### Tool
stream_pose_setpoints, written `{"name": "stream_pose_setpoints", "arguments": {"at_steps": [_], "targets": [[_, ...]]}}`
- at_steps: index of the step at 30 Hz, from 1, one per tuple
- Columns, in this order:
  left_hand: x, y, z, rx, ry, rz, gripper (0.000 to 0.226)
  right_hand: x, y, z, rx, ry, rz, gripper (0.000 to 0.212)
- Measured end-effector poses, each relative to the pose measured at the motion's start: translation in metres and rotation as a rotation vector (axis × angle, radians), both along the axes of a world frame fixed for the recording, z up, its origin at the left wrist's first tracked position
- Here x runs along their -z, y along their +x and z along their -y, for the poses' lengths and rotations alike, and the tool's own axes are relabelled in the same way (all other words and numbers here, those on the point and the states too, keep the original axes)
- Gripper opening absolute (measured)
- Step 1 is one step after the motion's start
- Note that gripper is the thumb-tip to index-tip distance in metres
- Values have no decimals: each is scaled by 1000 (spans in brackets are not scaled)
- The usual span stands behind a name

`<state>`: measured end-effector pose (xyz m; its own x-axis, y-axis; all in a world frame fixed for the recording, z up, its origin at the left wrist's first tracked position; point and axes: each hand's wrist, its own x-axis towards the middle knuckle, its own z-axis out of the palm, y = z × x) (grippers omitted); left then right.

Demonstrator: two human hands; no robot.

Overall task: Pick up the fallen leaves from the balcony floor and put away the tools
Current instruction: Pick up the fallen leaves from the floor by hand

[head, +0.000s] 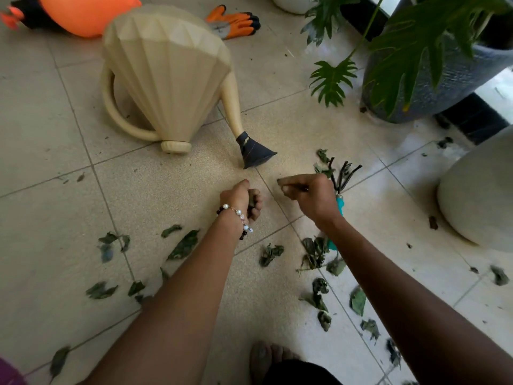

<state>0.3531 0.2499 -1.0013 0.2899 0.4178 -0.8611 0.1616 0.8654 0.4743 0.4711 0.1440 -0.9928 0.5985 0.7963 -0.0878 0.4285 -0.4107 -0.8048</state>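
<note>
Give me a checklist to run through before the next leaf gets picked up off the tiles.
1. Left hand keeps its gathered leaves: ok, fingers curled round them.
2. Right hand has a leaf: ok, pinched at the fingertips.
3. Room in the left hand for more: cannot tell.
4. Floor cleared: not ok, leaves on the floor lie on both sides.
5. Hand rake put away: not ok, lying on the tiles.
6. Watering can put away: not ok.
</note>
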Motion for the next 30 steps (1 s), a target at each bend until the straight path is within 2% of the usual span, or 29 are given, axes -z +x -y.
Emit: {"name": "stream_pose_setpoints", "arguments": {"at_steps": [2,4,6,9,12,14,15,17,20,21,22,24,27,28,30], "targets": [[-5,4,6,25,-38,-12,50,-20,-14,-2,128,167,-389,21],[-10,9,12,38,-91,36,63,-30,-30,-5,130,201,-465,20],[-18,13,16,31,-149,109,64,-33,-44,-7,64,170,-337,20],[-24,17,18,-15,-193,138,60,-28,-47,-4,-78,50,46,20],[-23,16,19,-74,-204,150,64,-25,-45,4,-345,76,309,20],[-19,16,20,-19,-209,164,65,-22,-42,8,-478,-8,388,24],[-18,16,20,5,-207,160,62,-20,-38,10,-510,-109,368,28],[-11,19,19,9,-171,131,51,-24,-29,14,-517,-217,160,32],[-7,25,21,-6,-143,111,31,-46,-19,27,-297,42,-378,29],[-7,27,22,-10,-152,131,31,-50,-13,30,-166,119,-487,28],[-6,28,23,-14,-163,143,33,-52,-4,32,-37,147,-513,26],[-1,28,21,-6,-161,123,35,-49,19,35,186,104,-386,21],[6,26,17,73,-101,59,36,-36,64,37,475,-76,-4,24],[7,26,16,92,-80,45,37,-34,79,37,507,-137,110,28],[9,26,14,113,-58,27,38,-32,104,35,404,-278,240,41]]}}
